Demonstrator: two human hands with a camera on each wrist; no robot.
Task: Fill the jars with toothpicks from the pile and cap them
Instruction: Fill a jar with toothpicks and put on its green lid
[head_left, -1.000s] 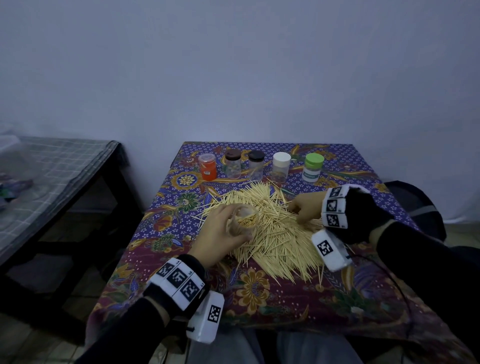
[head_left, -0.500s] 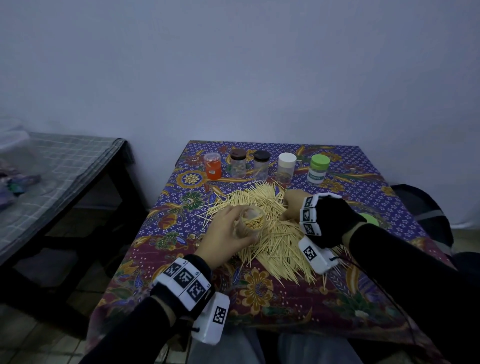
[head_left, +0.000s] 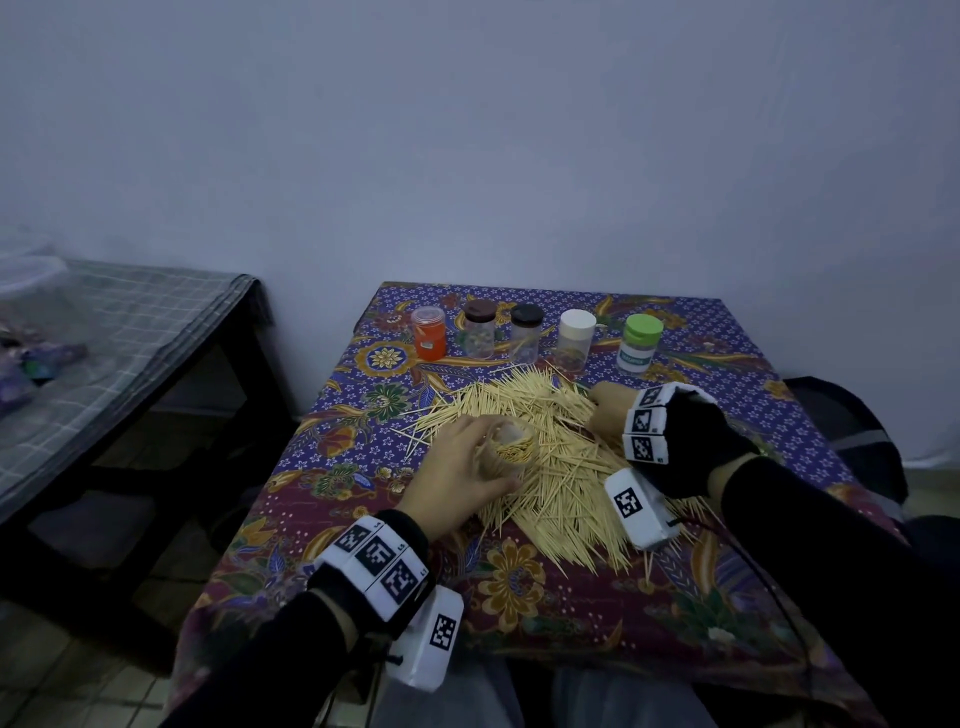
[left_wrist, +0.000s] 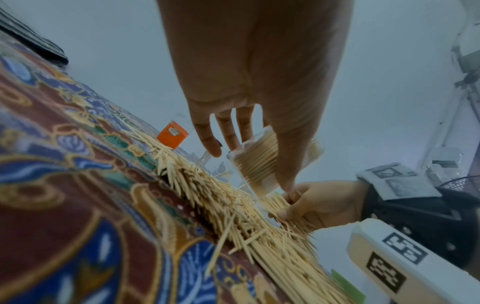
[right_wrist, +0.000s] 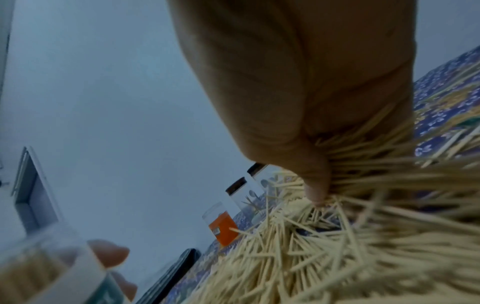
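Note:
A big pile of toothpicks (head_left: 550, 467) lies spread over the middle of the patterned tablecloth (head_left: 701, 582). My left hand (head_left: 457, 467) grips an uncapped clear jar (head_left: 511, 447), tilted over the pile's left side and partly packed with toothpicks (left_wrist: 259, 162). My right hand (head_left: 610, 410) is at the pile's far right edge, its fingers curled round a bunch of toothpicks (left_wrist: 283, 207); the thumb (right_wrist: 315, 185) presses into that bunch. A row of capped jars stands at the back: orange (head_left: 429, 332), two dark-capped (head_left: 479, 328) (head_left: 525, 332), white-capped (head_left: 575, 338) and green-capped (head_left: 640, 342).
A low bench with a grey checked cover (head_left: 104, 332) stands left of the table, with a gap of floor between. A dark bag (head_left: 852, 426) sits at the table's right side. A pale wall rises just behind the row of jars.
My right hand moved left and away from me across the pile and closed on a bunch of toothpicks. The left hand keeps holding the jar in about the same place.

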